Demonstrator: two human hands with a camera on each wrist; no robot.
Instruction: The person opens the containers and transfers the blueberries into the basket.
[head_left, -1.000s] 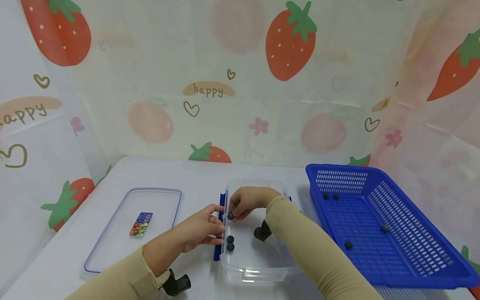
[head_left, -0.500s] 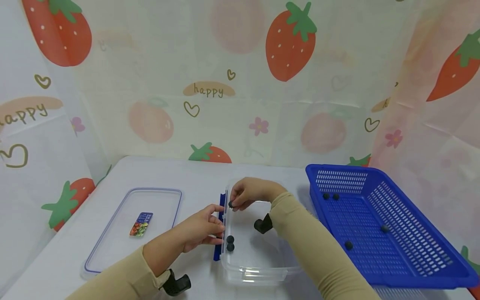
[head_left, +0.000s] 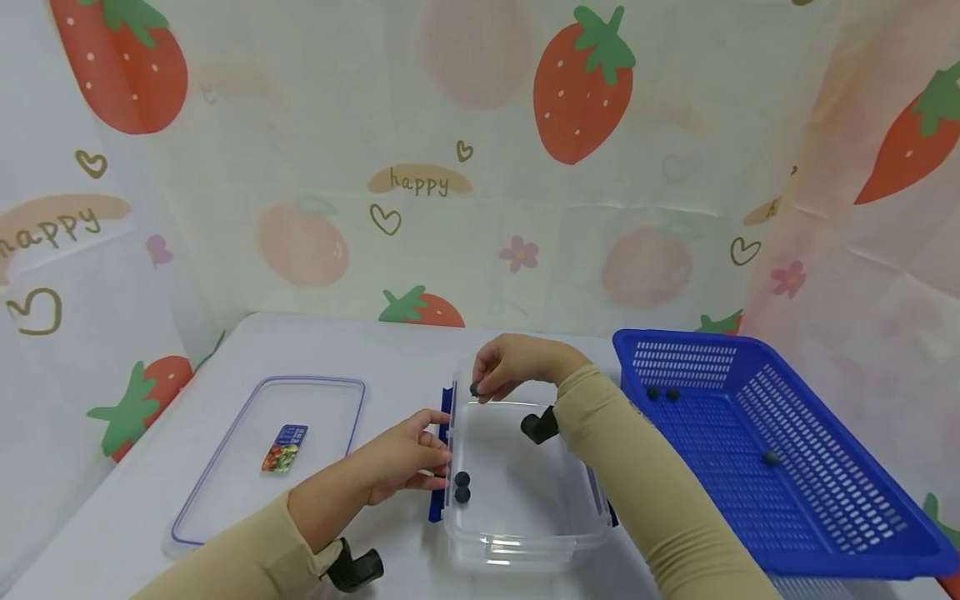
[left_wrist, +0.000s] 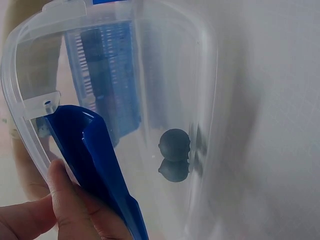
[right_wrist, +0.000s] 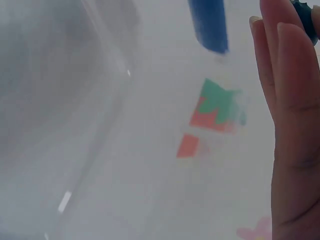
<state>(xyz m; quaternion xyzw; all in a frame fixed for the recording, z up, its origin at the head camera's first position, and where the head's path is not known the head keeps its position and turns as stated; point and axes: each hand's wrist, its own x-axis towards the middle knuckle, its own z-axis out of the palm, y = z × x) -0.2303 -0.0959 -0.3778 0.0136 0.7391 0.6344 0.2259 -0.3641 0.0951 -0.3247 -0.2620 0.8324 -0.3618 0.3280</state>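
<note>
My right hand [head_left: 521, 367] pinches a dark round blueberry [head_left: 474, 389] between thumb and fingertips, over the far left corner of a clear plastic storage box [head_left: 525, 550]. In the right wrist view part of that blueberry [right_wrist: 304, 20] shows between the fingers, its jagged crown visible. My left hand [head_left: 401, 458] holds the box's left side at the blue latch [head_left: 437, 500]. The left wrist view shows fingers [left_wrist: 62, 200] at the rim, partly behind the hanging latch [left_wrist: 95, 155]. Two more blueberries [head_left: 462, 487] lie in a row along the box's inner left wall.
A blue mesh basket [head_left: 870, 558] on the right holds several blueberries [head_left: 672, 395]. Left of the box lies a clear lid [head_left: 217, 500] with a blue seal and a small printed label [head_left: 285, 447]. A strawberry-patterned curtain [head_left: 480, 208] surrounds the white table [head_left: 405, 350].
My right hand has carried the blueberry away from me along the box's left wall, then up and slightly right. My left hand keeps its place. One blueberry in the basket is now behind the right sleeve.
</note>
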